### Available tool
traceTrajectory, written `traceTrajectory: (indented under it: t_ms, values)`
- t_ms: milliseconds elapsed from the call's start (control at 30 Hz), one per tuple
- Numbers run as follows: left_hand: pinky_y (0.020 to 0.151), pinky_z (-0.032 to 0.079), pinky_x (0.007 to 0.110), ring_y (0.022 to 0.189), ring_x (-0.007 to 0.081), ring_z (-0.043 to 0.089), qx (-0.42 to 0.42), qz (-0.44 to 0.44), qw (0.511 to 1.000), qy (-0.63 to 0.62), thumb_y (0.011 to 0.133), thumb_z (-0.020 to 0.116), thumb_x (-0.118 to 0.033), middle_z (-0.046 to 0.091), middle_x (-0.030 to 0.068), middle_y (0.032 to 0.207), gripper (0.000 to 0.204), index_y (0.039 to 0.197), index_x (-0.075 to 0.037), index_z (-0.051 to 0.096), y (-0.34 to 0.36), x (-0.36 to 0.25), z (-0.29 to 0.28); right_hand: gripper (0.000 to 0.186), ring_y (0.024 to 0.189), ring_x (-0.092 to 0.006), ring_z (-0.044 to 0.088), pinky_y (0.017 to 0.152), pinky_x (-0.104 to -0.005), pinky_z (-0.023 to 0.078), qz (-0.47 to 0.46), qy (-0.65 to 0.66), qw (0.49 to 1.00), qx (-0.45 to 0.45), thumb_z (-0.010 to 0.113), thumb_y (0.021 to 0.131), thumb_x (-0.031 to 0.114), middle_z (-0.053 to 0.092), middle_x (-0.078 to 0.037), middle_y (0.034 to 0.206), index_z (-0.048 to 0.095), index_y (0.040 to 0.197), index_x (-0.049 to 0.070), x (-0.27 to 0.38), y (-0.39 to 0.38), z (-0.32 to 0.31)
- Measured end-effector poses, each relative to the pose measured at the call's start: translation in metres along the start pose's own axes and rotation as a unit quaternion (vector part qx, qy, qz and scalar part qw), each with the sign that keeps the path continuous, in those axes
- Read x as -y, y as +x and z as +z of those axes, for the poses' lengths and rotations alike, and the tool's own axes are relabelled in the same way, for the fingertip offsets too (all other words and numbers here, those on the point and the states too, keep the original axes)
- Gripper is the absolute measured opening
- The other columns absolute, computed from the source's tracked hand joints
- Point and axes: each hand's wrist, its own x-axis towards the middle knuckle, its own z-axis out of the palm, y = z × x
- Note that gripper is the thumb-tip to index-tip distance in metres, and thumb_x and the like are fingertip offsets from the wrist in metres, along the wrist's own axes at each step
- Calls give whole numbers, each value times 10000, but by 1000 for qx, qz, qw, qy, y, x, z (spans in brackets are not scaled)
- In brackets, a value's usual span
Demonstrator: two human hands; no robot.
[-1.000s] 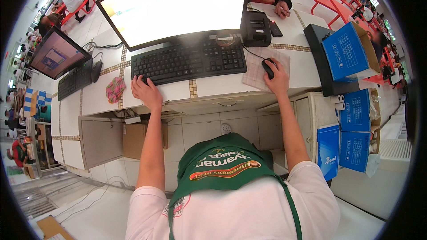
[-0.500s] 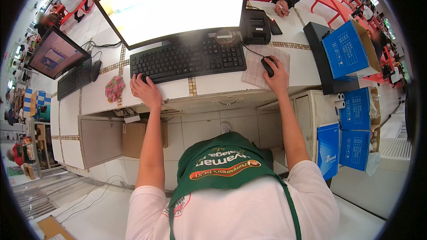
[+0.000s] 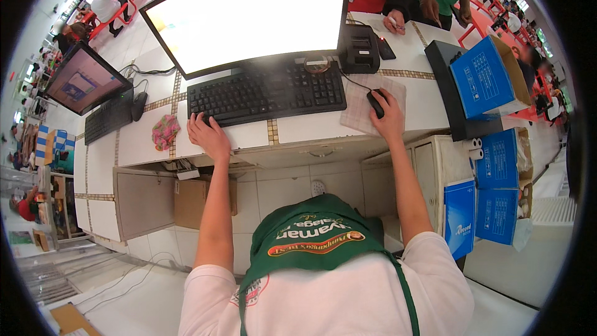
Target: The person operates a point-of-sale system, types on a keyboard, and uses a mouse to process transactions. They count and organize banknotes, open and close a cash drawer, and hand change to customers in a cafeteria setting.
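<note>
My left hand (image 3: 209, 137) rests at the lower left corner of the black keyboard (image 3: 261, 96), fingers apart. My right hand (image 3: 388, 115) is closed over a black mouse (image 3: 375, 102) on a pale checked pad (image 3: 356, 115). A monitor (image 3: 245, 18) with a bright white screen stands behind the keyboard. A pink patterned cloth (image 3: 165, 132) lies left of my left hand. A small black machine (image 3: 358, 48) and a dark handheld device (image 3: 385, 50) are right of the monitor.
A laptop (image 3: 87, 81) and second mouse (image 3: 139, 107) sit at left on the tiled counter (image 3: 305, 129). Blue boxes (image 3: 472, 81) stand at right. Across the counter, co-workers' hands (image 3: 395, 22) and red and green clothing show; seated people fill the background. An open cabinet door (image 3: 143, 202) is below.
The view has shifted, so the counter sits slightly lower in it. A person in green has come further into view across the counter. My hands stay on keyboard and mouse.
</note>
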Motion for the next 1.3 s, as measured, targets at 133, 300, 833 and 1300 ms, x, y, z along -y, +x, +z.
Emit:
traceTrajectory:
  t_ms: [133,300,833,1300]
  values:
    - [1181,230,516,1423,349,345,-4,5,1000,-5,1028,545,-225,470,148,1453,327,1300,-43,543,0,0,0,521,1241,-327,582,983,-427,535,13,19,1000,3,727,825,193,563,-96,1418,633,1337,226,-2,0,4]
    - [1184,229,515,1423,349,347,-8,8,1000,-6,1024,552,-222,468,149,1453,329,1301,-46,540,0,0,-1,499,1255,-329,574,994,-424,529,-10,17,1000,-1,729,848,201,560,-102,1424,632,1338,222,-5,1,6]
    - [1174,227,519,1419,369,342,-10,25,1000,-5,1036,531,-233,462,161,1452,326,1305,-49,535,1,5,0,487,1269,-353,558,1019,-438,504,34,-1,998,59,739,853,219,553,-116,1430,634,1329,215,7,6,-5]
    - [1210,203,575,1470,447,268,-9,-36,999,23,1052,506,-356,326,225,1559,537,1450,-12,401,3,4,4,160,1332,-327,498,1042,-459,449,-67,-21,997,28,687,915,189,593,-85,1370,769,1051,169,98,31,42]
